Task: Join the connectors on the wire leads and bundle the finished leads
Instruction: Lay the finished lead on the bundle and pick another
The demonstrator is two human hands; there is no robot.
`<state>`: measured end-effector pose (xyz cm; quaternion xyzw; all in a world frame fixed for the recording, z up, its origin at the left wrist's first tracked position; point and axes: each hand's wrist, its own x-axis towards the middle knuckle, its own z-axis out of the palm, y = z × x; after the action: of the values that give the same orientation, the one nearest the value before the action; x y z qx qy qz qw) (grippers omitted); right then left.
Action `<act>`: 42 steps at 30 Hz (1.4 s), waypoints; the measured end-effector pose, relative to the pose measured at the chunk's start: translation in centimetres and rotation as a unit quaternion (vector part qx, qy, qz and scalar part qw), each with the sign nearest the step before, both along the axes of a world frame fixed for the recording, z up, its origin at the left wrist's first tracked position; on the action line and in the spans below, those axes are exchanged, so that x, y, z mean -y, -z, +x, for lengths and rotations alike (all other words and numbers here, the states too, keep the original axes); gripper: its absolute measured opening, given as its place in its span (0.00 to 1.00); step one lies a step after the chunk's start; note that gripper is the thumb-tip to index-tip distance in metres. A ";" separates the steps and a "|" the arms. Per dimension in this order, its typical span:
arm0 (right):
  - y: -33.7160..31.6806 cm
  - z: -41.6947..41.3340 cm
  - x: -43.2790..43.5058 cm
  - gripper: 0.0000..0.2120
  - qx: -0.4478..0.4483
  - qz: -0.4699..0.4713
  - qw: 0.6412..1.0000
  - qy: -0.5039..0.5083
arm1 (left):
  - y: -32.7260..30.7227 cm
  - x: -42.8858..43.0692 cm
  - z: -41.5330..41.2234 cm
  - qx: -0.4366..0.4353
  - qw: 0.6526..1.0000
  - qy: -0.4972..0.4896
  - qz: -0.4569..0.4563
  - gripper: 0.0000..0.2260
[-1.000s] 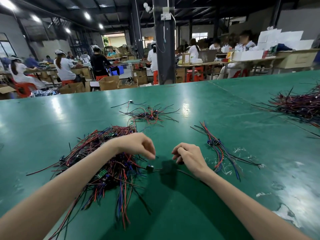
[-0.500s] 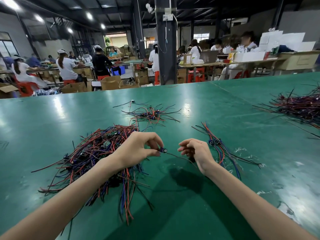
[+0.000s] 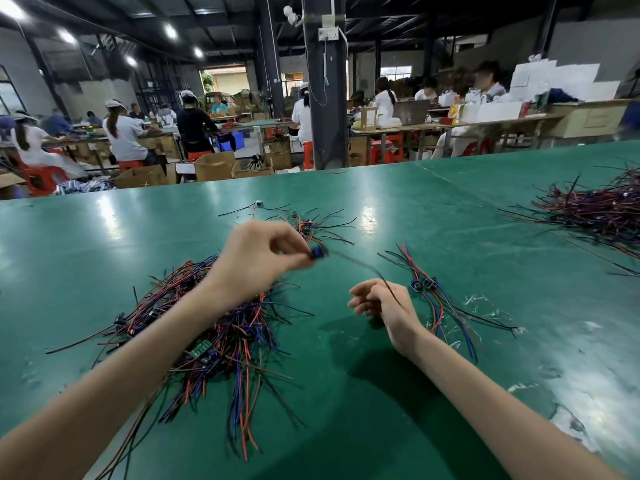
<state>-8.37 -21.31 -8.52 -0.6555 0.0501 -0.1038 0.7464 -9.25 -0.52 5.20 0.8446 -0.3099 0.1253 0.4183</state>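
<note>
1. Head view, the hands: our left hand (image 3: pixel 256 258) is raised above the green desk (image 3: pixel 104 237); its fingers (image 3: pixel 294 244) are clamped on a small blue connector (image 3: pixel 318 252), which is blurred; one thin dark wire lead (image 3: pixel 367 270) sags from it toward four o'clock, down to our right hand (image 3: pixel 384 303); that hand sits low near the desk with its fingers loosely curled; the lead crosses it, yet we cannot tell whether they pinch it or it only lies there.
2. Head view, the stock: a loose heap (image 3: pixel 214 334) of red, blue and black leads lies under our left forearm, at seven o'clock from the held connector; a few joined leads (image 3: pixel 433 296) rest just beside our right hand at three o'clock; a small scatter (image 3: pixel 322 226) lies at twelve o'clock; a far heap (image 3: pixel 595 209) sits well apart at two o'clock.
3. Handling, as we judge it: the lead is very light and limp, so it will whip and snag on the heap; the connector is small, rigid and likely smooth; we should pinch its flat sides, and take the wire close behind a housing, never mid-length; mating probably needs straight alignment, not force, since the pins may bend.
</note>
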 end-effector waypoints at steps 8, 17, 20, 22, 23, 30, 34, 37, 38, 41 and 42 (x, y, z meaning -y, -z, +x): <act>-0.1 -0.3 -0.7 0.17 -0.003 -0.058 0.998 -0.004 | -2.1 2.0 15.1 -0.069 0.974 -0.205 0.070 0.24; 0.2 0.1 -0.6 0.18 -0.020 -0.085 0.996 -0.019 | 1.1 -3.8 15.1 -0.065 0.969 -0.205 0.121 0.09; 0.3 0.0 -0.6 0.18 -0.017 -0.099 0.995 -0.016 | 1.2 -8.2 14.5 -0.063 0.958 -0.254 0.115 0.09; 0.3 0.0 -0.7 0.18 -0.017 -0.106 0.994 -0.013 | 1.3 -10.7 13.9 -0.069 0.943 -0.290 0.151 0.10; 0.3 0.1 -0.8 0.18 -0.017 -0.109 0.994 -0.011 | 1.4 -11.8 13.6 -0.086 0.931 -0.300 0.189 0.12; 0.2 -0.1 -0.8 0.18 -0.021 -0.117 0.993 -0.007 | 4.6 -13.7 11.7 -0.204 0.889 -0.227 0.341 0.17; 0.1 -0.1 -0.6 0.18 -0.024 -0.125 0.992 -0.010 | 5.6 -13.4 12.1 -0.140 0.932 -0.253 0.219 0.09; 0.0 -0.1 -0.7 0.17 -0.026 -0.127 0.992 -0.011 | 6.1 -12.7 12.3 -0.109 0.936 -0.245 0.227 0.13; 0.0 -0.1 -0.7 0.17 -0.025 -0.127 0.992 -0.011 | 6.2 -12.4 12.3 -0.103 0.933 -0.241 0.248 0.15; 0.0 -0.2 -0.8 0.17 -0.026 -0.124 0.992 -0.011 | 6.5 -12.2 12.7 -0.060 0.915 -0.252 0.310 0.11; -0.1 -0.2 -0.8 0.17 -0.026 -0.125 0.992 -0.011 | 6.5 -12.2 12.8 -0.050 0.915 -0.259 0.306 0.09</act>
<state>-8.55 -20.54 -8.47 -0.7464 0.0485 -0.0838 0.6584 3.56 11.71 -1.34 0.9871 -0.0823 0.0859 0.1067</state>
